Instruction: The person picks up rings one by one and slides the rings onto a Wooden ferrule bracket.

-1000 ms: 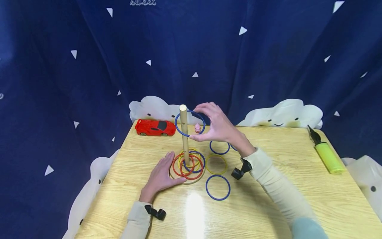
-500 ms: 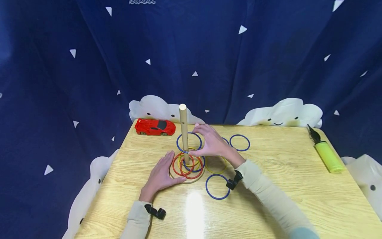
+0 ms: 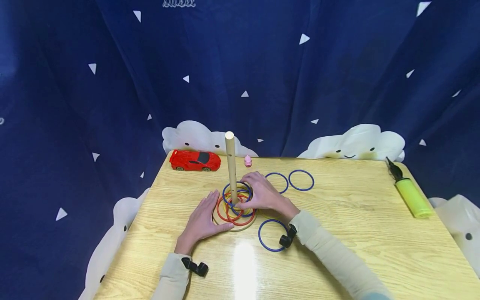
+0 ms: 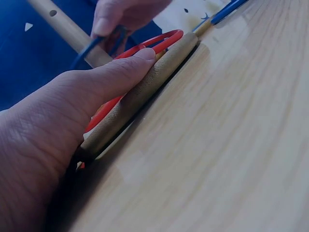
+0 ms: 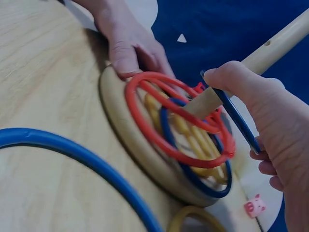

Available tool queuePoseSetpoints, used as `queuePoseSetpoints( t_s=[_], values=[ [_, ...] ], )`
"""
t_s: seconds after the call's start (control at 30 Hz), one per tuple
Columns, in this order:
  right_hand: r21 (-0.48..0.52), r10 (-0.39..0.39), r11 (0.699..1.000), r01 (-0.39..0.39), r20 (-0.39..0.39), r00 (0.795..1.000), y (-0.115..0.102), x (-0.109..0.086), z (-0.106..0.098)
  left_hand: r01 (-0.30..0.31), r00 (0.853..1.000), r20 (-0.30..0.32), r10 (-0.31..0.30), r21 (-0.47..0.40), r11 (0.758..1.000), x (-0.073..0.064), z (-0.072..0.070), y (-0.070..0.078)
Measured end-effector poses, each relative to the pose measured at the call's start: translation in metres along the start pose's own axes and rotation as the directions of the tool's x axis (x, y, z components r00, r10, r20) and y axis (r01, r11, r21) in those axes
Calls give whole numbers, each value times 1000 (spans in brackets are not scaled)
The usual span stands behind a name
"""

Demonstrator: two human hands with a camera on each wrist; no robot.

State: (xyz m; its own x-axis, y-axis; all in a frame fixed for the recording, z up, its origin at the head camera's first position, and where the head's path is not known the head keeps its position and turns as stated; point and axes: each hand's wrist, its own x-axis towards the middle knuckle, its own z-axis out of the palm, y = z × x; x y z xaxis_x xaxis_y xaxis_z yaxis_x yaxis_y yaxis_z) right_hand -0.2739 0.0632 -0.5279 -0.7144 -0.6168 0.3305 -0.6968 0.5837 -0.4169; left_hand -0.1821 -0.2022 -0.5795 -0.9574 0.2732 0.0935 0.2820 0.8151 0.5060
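Observation:
My right hand (image 3: pixel 264 193) pinches a blue ring (image 5: pixel 238 118) between thumb and fingers, with the upright wooden peg (image 3: pixel 231 164) passing through it. The ring is low on the peg, just over a loose pile of rings around its foot. In that pile, red rings (image 5: pixel 145 128) lie over yellow ones and another blue ring (image 5: pixel 221 194). At the left side of the round wooden base (image 5: pixel 128 137), my left hand (image 3: pixel 202 216) rests with its fingers extended. Its thumb (image 4: pixel 123 72) presses on the base's near rim; the other fingers are hidden in the left wrist view.
Near the base's right side lies a blue ring (image 3: pixel 259 234); two more blue rings (image 3: pixel 313 180) lie farther back. A yellow ring is partly covered by my right hand. A red toy car (image 3: pixel 195 161), a pink pig figure (image 3: pixel 248 161) and a yellow-green pump (image 3: pixel 413 198) stand toward the edges.
My right hand has lowered the blue ring along the peg, from near its top to just above the pile. The left hand has stayed at the base.

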Motion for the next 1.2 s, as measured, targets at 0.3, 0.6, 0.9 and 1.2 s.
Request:
queuePoseSetpoints(
  t_s=[0.3,0.6,0.9,1.2],
  values=[
    [28,-17,999,16,33,999,-1,-9,13,-11,1000,-6,11,11,1000,2,3,-4],
    [114,83,991,-76,-58,995,5,-36,1,-5,1000,6,5,3,1000,2,3,-3],
    [125,171,981,-151,-168,971,38,-67,-21,-13,1000,0,13,-9,1000,2,0,-3],
    [51,240,970,-236,-284,928,83,-101,-34,-19,1000,-1,19,31,999,0,3,-4]
  ],
)
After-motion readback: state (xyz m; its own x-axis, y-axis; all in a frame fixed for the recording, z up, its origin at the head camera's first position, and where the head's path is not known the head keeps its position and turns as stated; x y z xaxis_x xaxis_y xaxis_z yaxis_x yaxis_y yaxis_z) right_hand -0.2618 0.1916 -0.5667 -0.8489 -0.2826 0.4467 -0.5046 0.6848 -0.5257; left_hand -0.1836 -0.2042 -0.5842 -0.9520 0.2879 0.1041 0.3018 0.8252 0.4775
